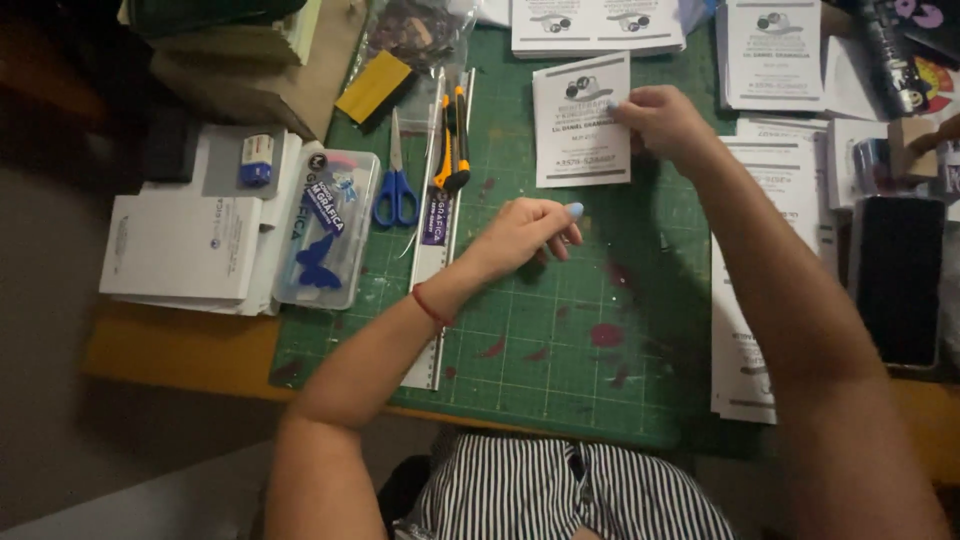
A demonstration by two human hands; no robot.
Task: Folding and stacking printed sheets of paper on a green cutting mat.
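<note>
Your right hand (pixel 662 122) pinches the right edge of a white printed card (pixel 582 121), which lies flat on the green cutting mat (pixel 560 340) near the far edge of the table. The grip there is closed on the card, thumb and fingers meeting at its edge.

Your left hand (pixel 525 232) rests on the middle of the mat, fingers curled in loosely. Whether it holds anything small, you cannot tell from here; nothing shows between the fingers.

Just left of that hand a clear ruler (pixel 436 270) runs toward the near edge of the table. On its far end lies an orange-and-black knife (pixel 452 140), and blue scissors (pixel 396 185) lie beside it. More cards sit in stacks along the far edge (pixel 597 25) and the right edge (pixel 745 300) of the mat.

What could go wrong, as a judgement:
- The card is held at one edge only, so it may swing or bend if you lift it quickly.
- Your left wrist is close to the ruler; a sideways move could push it and roll the knife off.
- The mat carries dark red stains (pixel 606 335). If any are wet, a card dragged over them would be marked.
- The right stack overhangs the mat, and your right forearm passes over it, so it could be knocked askew.
</note>
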